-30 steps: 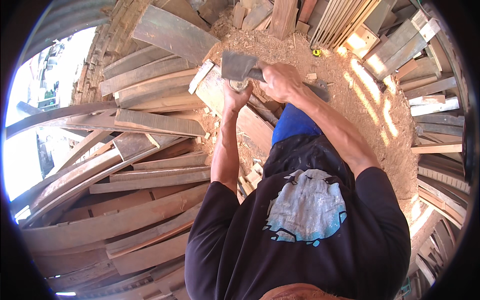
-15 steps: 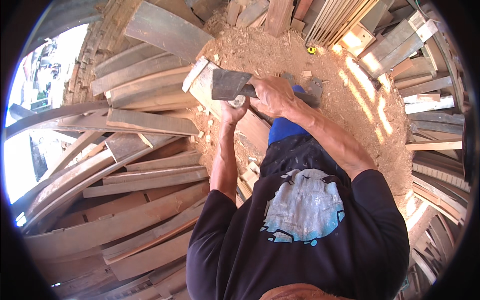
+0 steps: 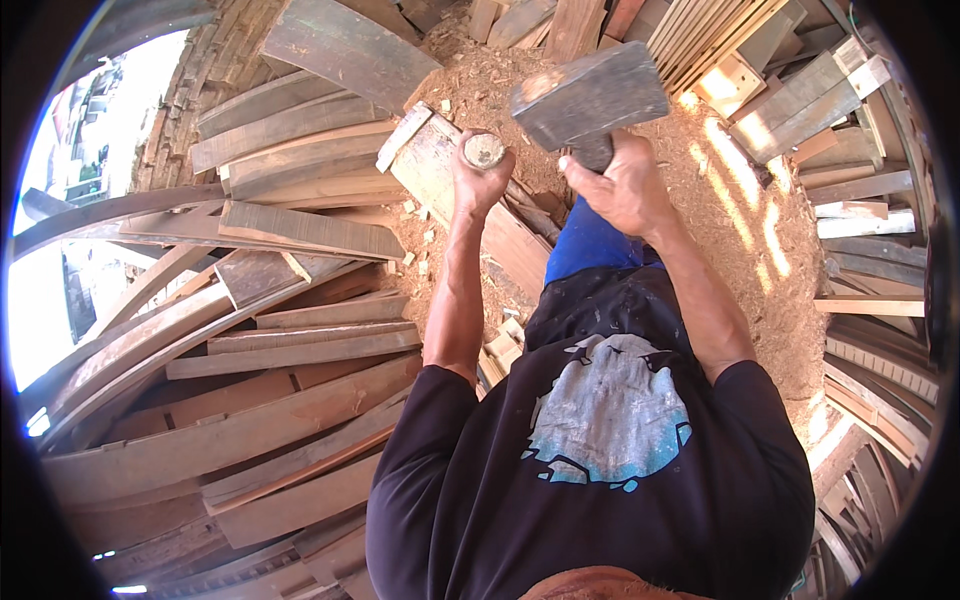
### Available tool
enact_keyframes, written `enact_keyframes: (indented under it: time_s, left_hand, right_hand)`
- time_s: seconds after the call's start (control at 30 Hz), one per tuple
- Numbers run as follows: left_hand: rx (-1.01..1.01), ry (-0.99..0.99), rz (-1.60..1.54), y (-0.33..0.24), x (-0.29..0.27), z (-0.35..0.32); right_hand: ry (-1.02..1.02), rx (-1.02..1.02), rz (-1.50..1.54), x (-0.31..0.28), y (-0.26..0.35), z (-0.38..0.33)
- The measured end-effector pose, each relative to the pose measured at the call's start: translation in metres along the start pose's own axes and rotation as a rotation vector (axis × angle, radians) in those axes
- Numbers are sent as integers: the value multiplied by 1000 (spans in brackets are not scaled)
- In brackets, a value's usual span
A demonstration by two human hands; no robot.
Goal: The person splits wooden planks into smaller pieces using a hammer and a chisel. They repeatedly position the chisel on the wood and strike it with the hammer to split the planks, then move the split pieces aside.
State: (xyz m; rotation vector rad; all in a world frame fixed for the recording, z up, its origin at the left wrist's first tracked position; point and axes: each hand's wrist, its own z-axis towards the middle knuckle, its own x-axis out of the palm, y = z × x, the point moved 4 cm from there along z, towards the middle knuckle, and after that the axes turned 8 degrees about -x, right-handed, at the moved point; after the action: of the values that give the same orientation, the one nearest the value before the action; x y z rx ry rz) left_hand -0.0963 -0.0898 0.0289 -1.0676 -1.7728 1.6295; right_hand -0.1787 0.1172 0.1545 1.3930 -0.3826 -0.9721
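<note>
My left hand is wrapped round the handle of a chisel, upright over a pale timber board. The handle's round, battered end faces up; the blade is hidden beneath my fist. My right hand grips a mallet by its dark handle. Its big, blocky grey-brown head is raised to the right of the chisel, apart from it. The board slants from upper left down toward my legs, and a small wooden block lies across its far end.
Stacked planks crowd the left side, with a wide dark board at the far left. More timber lines the right. Wood shavings cover the ground, and thin slats lean at the far right.
The mallet has swung up and rightward, away from the chisel's end, with my right hand moving the same way. My left hand keeps its hold on the chisel, shifted slightly.
</note>
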Motion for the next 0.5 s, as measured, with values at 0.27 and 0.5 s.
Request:
enact_keyframes:
  time_s: [0.27,0.5]
  left_hand:
    - [-38,12,66,2,6,-1]
    - [-14,71,174,13,18,0]
  right_hand:
    - [-135,-10,59,-34,21,1]
    - [-13,-9,-198,-6,-11,12]
